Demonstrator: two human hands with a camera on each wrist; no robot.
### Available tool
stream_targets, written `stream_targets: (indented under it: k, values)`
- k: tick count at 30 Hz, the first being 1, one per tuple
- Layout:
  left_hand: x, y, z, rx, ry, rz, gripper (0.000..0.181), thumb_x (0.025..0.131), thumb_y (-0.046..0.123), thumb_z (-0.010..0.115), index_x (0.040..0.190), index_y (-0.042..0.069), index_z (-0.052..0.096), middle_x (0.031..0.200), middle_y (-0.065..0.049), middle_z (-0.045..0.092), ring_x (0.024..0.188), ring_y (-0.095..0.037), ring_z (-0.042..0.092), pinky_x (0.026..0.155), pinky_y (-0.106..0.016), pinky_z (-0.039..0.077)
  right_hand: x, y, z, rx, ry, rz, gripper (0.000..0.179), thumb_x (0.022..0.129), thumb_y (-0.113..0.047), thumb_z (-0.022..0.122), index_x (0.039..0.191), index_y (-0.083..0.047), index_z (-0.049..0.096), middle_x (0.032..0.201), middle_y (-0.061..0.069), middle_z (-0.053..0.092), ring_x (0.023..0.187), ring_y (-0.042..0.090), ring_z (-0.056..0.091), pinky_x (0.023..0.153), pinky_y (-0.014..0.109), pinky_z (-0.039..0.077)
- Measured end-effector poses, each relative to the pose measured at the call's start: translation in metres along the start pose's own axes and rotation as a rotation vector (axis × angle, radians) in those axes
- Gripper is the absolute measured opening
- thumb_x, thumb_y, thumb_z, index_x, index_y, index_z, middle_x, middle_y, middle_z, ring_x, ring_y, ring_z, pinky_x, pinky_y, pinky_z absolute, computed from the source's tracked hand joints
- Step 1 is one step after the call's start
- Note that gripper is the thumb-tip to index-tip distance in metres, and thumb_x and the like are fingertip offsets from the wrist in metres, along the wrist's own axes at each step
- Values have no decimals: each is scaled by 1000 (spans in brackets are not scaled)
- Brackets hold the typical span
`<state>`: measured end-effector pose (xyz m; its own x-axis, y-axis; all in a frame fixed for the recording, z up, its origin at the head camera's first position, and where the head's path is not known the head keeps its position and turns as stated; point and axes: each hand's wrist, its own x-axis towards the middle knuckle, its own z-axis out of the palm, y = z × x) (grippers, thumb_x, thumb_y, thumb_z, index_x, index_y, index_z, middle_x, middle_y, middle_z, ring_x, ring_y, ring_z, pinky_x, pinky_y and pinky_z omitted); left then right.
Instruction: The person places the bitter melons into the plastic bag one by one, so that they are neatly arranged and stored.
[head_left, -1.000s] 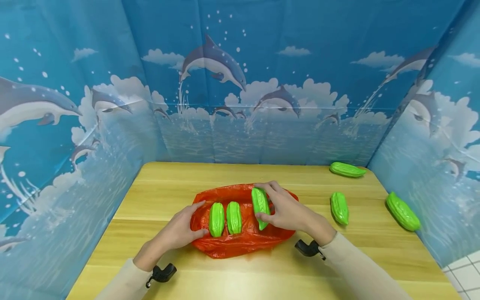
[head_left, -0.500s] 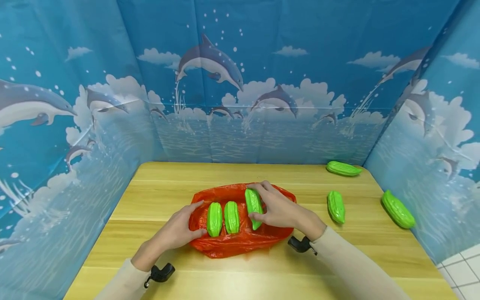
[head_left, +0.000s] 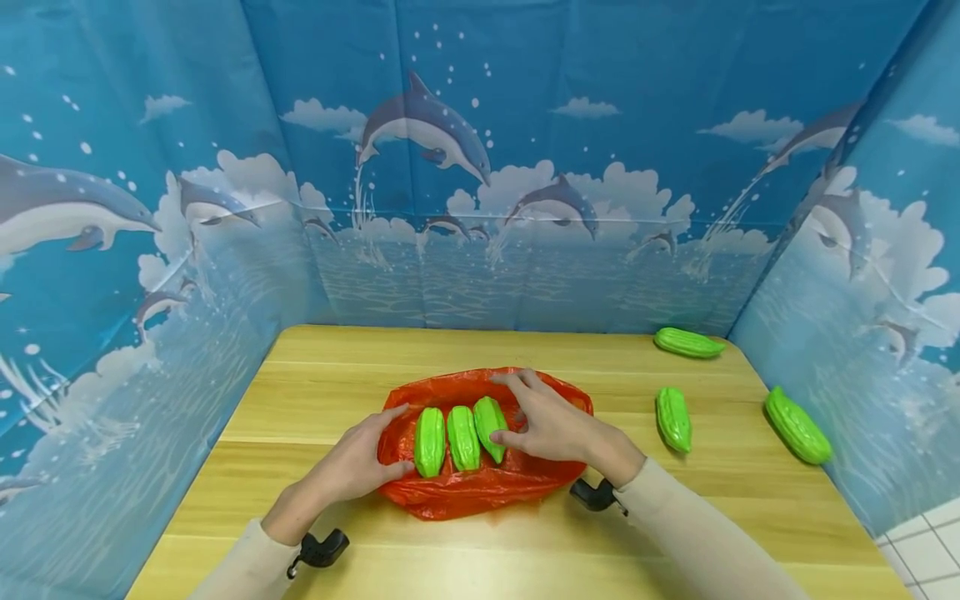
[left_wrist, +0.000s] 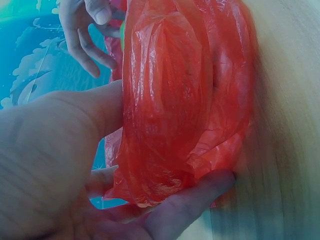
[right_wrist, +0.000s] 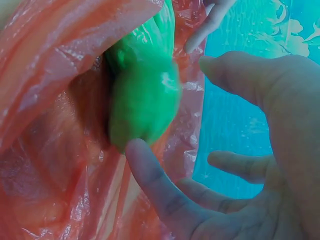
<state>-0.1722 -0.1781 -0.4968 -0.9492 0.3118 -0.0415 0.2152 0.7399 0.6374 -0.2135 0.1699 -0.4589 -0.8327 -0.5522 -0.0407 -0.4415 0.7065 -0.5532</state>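
Note:
A red plastic bag (head_left: 540,475) lies spread on the table, its mouth facing up. Three ridged green gourds lie side by side in it: a left gourd (head_left: 430,442), a middle gourd (head_left: 463,437) and a slightly tilted right gourd (head_left: 489,427). My left hand (head_left: 352,458) holds the bag's left end; in the left wrist view its thumb and fingers lie around the red film (left_wrist: 165,85). Over the bag's right side, my right hand (head_left: 551,425) has its fingers spread. In the right wrist view one fingertip is at the end of a green gourd (right_wrist: 147,100); whether it touches is unclear.
To the right of the bag lie three more green gourds: a near one (head_left: 673,419), one at the back corner (head_left: 688,342) and one by the right edge (head_left: 797,425). A dolphin-print curtain (head_left: 525,275) stands around the wooden table (head_left: 315,358).
My right hand has moved left, set the third gourd down beside the other two and loosened its fingers from it. The left hand stays at the bag's left end.

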Motion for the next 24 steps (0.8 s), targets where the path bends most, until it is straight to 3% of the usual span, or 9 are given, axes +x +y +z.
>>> stream_targets:
  k: [4, 11, 24]
  values:
    - [0, 0, 1, 6, -3, -3, 91, 98, 27, 96, 175, 7, 52, 174, -22, 60, 159, -53, 57, 131, -74, 49, -3, 2, 1, 13, -3, 8, 90, 108, -43, 86, 181, -16, 40, 179, 24, 42, 109, 23, 78, 91, 40, 68]
    - [-1, 0, 1, 8, -9, -5, 92, 98, 27, 96, 175, 8, 51, 175, -22, 59, 160, -53, 57, 131, -75, 49, -11, 5, -2, 2, 22, -5, 87, 108, -41, 86, 179, -13, 42, 167, 25, 50, 104, 22, 77, 85, 33, 65]
    - [1, 2, 1, 3, -20, -3, 92, 98, 28, 96, 176, 8, 50, 176, -22, 58, 161, -53, 55, 131, -75, 48, -29, 15, -14, -26, 99, -43, 75, 110, -33, 84, 172, -8, 51, 158, 22, 58, 106, 25, 79, 89, 34, 68]
